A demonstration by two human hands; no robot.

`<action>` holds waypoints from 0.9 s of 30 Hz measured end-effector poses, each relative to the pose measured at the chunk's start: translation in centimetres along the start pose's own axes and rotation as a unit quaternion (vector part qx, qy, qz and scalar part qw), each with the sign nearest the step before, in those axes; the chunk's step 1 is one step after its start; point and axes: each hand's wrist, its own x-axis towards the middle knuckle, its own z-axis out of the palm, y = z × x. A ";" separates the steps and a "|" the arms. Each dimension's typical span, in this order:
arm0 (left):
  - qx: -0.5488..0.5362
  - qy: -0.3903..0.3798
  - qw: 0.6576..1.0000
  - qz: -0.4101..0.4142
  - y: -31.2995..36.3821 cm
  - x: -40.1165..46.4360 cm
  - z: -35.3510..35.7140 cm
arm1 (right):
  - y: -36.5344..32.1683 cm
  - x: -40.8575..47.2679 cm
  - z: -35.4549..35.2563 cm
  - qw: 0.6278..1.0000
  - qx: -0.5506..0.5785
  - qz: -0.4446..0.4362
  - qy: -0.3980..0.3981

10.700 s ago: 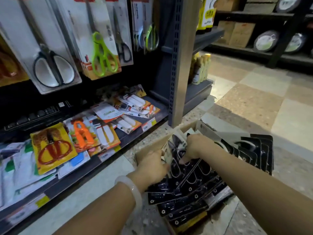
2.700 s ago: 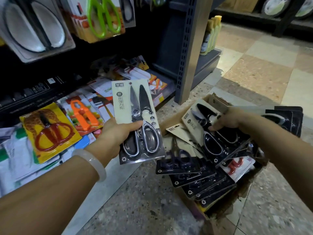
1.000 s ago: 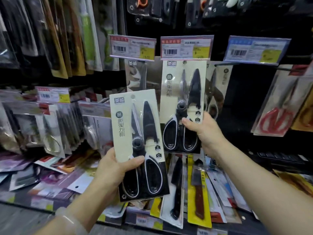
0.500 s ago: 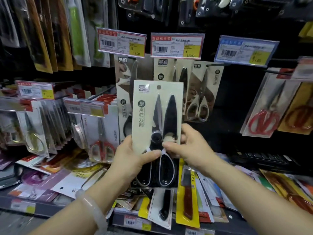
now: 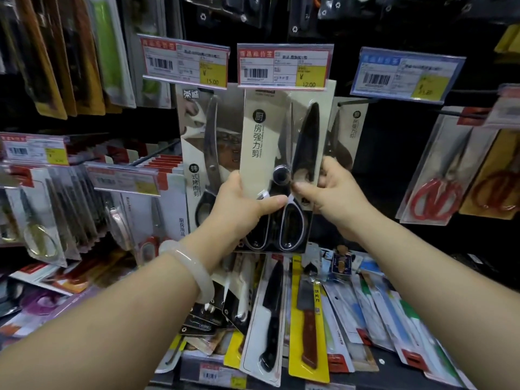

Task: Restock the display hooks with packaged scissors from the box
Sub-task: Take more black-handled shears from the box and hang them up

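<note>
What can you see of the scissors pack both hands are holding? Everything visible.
The scissors pack is a tall cream card, black at the bottom, printed with dark Chinese characters and holding black-handled, white-trimmed scissors under what looks like clear plastic. It is upright, facing the camera, its top edge hidden behind the 12.00 price tag. The left hand grips its lower left edge, thumb across the front; the right hand pinches its right side. More packs hang behind it.

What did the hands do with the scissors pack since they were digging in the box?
Both hands left the box. The scissors pack went up to the hook under the 12.00 price tag. The left hand kept gripping it; the right hand joined in. The red scissors stayed hanging.
</note>
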 end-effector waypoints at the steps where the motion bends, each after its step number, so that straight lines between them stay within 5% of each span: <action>1: 0.002 -0.003 1.000 -0.001 -0.3 0.0 -0.1 | 0.3 0.0 0.0 1.000 -0.005 -0.003 -0.004; 15: -0.036 -0.006 0.999 -0.037 -0.2 -0.1 -0.3 | 0.3 0.2 0.0 1.000 -0.005 -0.013 0.012; 21: 0.119 0.103 0.986 0.061 -1.1 0.8 1.2 | 1.4 1.2 0.4 0.996 -0.057 0.001 0.065; 27: 0.168 0.117 0.976 0.070 -1.9 3.3 1.9 | 2.9 4.3 1.5 0.989 -0.120 0.028 0.079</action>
